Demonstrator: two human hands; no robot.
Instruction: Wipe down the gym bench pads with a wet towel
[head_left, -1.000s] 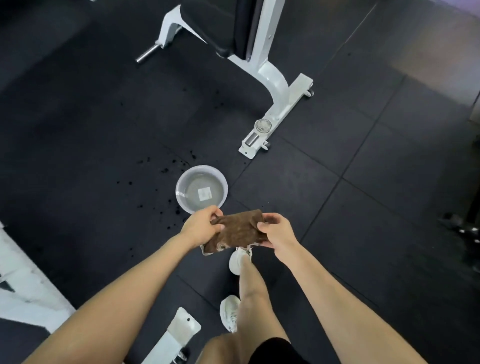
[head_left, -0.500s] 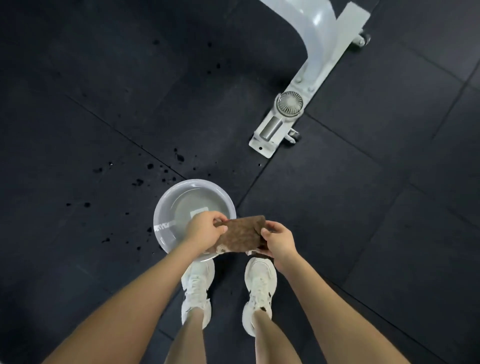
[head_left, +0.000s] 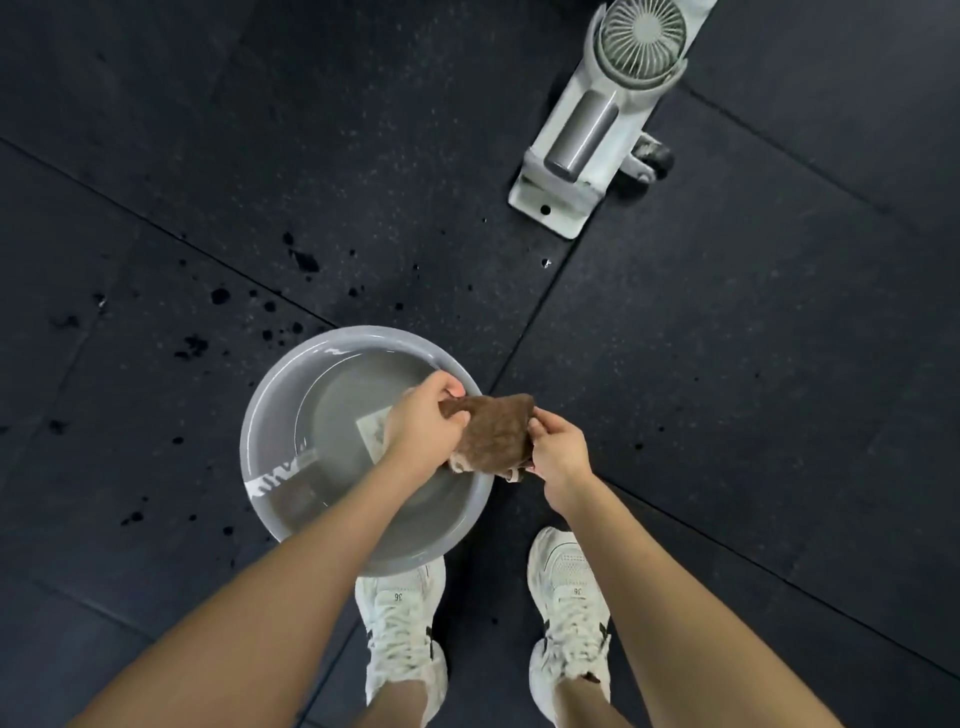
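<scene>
A brown towel (head_left: 496, 434) is bunched between both hands, held above the right rim of a grey basin (head_left: 270, 410) with water in it. My left hand (head_left: 423, 421) grips the towel's left side over the basin. My right hand (head_left: 558, 452) pinches its right side, just outside the rim. The bench pads are out of view; only the bench's white foot (head_left: 563, 195) shows at the top right.
A small white fan (head_left: 641, 36) and a metal cylinder (head_left: 582, 130) sit on the bench foot, with a small wheel (head_left: 652, 156) beside it. Dark water drops (head_left: 301, 260) spot the black rubber floor left of and behind the basin. My white shoes (head_left: 400, 629) stand just behind the basin.
The view has dropped closer to the floor; the basin and bench foot look larger. Both hands with the towel have come down over the basin's right rim, and the towel is more bunched.
</scene>
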